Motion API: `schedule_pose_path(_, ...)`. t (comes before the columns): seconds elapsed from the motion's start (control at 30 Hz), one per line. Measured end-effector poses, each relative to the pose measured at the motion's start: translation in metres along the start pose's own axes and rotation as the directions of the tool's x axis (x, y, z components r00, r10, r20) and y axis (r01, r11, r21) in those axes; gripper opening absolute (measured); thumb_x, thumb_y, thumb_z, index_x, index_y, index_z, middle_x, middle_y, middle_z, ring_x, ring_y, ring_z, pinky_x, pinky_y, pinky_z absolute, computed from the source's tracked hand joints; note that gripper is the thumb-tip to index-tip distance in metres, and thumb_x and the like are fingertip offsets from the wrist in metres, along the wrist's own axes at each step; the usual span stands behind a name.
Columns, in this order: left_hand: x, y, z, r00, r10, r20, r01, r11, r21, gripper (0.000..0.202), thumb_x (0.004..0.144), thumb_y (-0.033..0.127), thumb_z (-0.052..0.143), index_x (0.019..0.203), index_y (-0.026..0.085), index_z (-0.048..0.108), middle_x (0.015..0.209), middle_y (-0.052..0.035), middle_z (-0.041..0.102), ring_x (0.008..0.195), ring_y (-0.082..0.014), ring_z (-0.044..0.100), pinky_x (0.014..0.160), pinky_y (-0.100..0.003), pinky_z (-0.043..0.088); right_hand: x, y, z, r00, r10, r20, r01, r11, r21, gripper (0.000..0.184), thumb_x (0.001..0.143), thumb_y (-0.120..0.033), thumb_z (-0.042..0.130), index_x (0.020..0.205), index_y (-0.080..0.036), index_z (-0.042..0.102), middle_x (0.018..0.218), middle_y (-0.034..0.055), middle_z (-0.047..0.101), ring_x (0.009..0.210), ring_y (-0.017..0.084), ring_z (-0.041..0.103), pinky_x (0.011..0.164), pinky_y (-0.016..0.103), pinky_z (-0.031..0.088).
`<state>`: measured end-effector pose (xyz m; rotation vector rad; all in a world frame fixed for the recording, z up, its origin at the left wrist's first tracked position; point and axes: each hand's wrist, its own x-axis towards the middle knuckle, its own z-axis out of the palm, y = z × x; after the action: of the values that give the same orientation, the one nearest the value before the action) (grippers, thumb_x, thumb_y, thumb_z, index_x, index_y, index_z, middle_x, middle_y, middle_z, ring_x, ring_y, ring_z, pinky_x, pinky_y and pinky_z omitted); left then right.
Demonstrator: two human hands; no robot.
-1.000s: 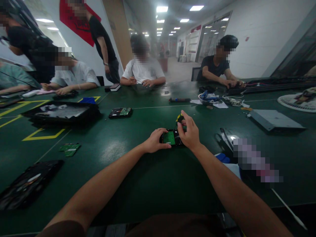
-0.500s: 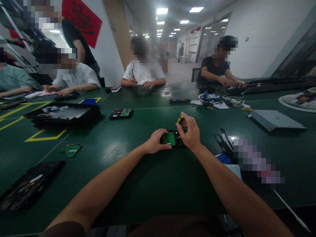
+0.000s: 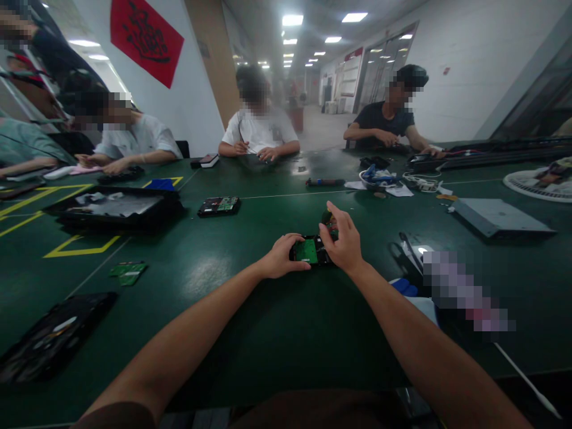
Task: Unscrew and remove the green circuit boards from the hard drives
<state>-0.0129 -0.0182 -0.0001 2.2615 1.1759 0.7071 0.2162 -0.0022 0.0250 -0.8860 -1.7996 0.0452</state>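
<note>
A hard drive [image 3: 307, 250] with a green circuit board facing up lies on the green table in front of me. My left hand [image 3: 285, 256] grips its left end, thumb along the near edge and fingers along the far one. Over the drive's right end, my right hand [image 3: 343, 238] pinches a small screwdriver [image 3: 328, 218] between thumb and fingers. Only the dark handle shows beside the fingers; its tip is hidden. The drive's right part is partly covered by that hand.
Another hard drive [image 3: 218, 206] and a black tray [image 3: 114, 208] lie to the left. Nearer are green circuit boards [image 3: 128, 272] and a black casing [image 3: 58, 333]. A grey metal box [image 3: 503, 217] stands right. Several people sit across the table.
The screwdriver handle has turned in my right hand: its yellow marking no longer shows, and the index finger is straighter. My left hand and the hard drive stay put.
</note>
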Motion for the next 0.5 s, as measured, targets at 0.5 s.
schedule_pose_path(0.5, -0.0007, -0.0004, 0.0003, 1.0, 0.011, -0.005, -0.011, 1.0, -0.002, 0.079, 0.074, 0.06, 0.081, 0.138, 0.021, 0.054, 0.146, -0.0156, 0.052, 0.136, -0.0352, 0.048, 0.115, -0.053, 0.039, -0.0007, 0.0008, 0.0013, 1.0, -0.004, -0.004, 0.004, 1.0, -0.021, 0.059, 0.101, -0.029, 0.053, 0.157, -0.031, 0.034, 0.132, 0.0109, 0.061, 0.1, 0.024, 0.067, 0.089, 0.047, 0.063)
